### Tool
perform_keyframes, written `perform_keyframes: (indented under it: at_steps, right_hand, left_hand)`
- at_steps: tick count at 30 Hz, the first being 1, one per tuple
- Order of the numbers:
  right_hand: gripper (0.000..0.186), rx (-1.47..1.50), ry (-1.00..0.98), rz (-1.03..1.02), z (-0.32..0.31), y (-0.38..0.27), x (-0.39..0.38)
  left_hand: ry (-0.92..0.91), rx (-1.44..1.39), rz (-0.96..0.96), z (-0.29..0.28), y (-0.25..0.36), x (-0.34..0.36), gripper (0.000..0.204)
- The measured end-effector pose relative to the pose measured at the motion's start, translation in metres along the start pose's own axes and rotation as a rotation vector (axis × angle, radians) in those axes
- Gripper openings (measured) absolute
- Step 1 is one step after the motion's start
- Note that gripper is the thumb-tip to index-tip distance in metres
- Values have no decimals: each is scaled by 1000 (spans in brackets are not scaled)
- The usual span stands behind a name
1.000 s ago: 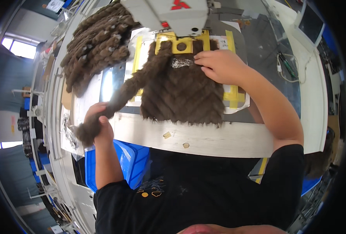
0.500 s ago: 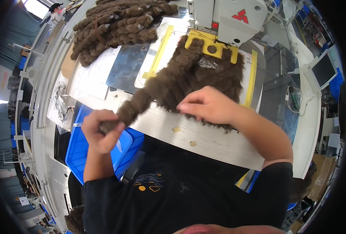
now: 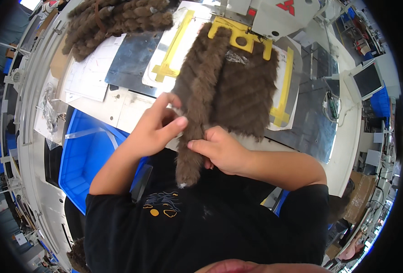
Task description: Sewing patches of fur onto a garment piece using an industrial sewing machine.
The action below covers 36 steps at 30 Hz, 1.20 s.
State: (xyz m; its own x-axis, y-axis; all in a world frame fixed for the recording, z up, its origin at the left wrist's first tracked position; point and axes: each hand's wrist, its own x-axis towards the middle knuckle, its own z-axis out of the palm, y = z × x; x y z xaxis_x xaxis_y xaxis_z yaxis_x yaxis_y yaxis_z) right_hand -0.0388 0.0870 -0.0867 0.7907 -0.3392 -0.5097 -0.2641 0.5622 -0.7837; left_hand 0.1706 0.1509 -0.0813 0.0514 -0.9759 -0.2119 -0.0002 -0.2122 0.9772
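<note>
A long brown fur strip [image 3: 201, 86] runs from under the yellow clamp plate [image 3: 237, 38] of the machine toward me, its end hanging over the table's front edge against my shirt. My right hand [image 3: 224, 150] grips it near the lower part, thumb on top and fingers beneath. Beside the strip's left edge is my left hand [image 3: 158, 127], thumb and fingers apart, its thumb tip at the fur. To the right of the strip lies a wide brown fur panel [image 3: 247, 95] with diagonal ridges, its top under the clamp plate.
A bundle of brown fur strips [image 3: 119, 22] lies at the back left, near a paper sheet [image 3: 94, 66]. Below the table's left side stands a blue bin [image 3: 81, 159]. The white machine head [image 3: 283, 18] rises at the back. A small screen [image 3: 367, 79] stands far right.
The strip has swung from slanting left to pointing toward me. My left hand has let go of its end and moved right; my right hand has taken hold of it.
</note>
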Motion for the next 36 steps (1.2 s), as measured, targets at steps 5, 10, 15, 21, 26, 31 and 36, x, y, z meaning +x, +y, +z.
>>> perform_keyframes:
  at_steps: [5,10,15,21,26,31,36]
  right_hand:
    - [35,-46,24,89,6,-2,-17]
    - [40,-163,-62,161,8,1,-36]
    - [38,-69,-135,101,11,1,-44]
    - [27,-283,-224,258,11,6,-55]
    - [50,-537,-70,-87,-3,-3,-62]
    - [52,-474,12,-78,-12,1,-61]
    - [32,-1253,66,-394,-35,-17,-69]
  left_hand:
    - [-250,-166,32,18,0,18,55]
    - [-385,-192,44,17,-9,26,47]
    - [-604,-299,-31,17,-3,13,56]
    - [-537,-281,34,21,-5,4,46]
    - [-400,-299,89,27,-7,3,46]
    - [-354,-228,176,37,-7,5,51]
    - [-203,863,754,24,63,36,67]
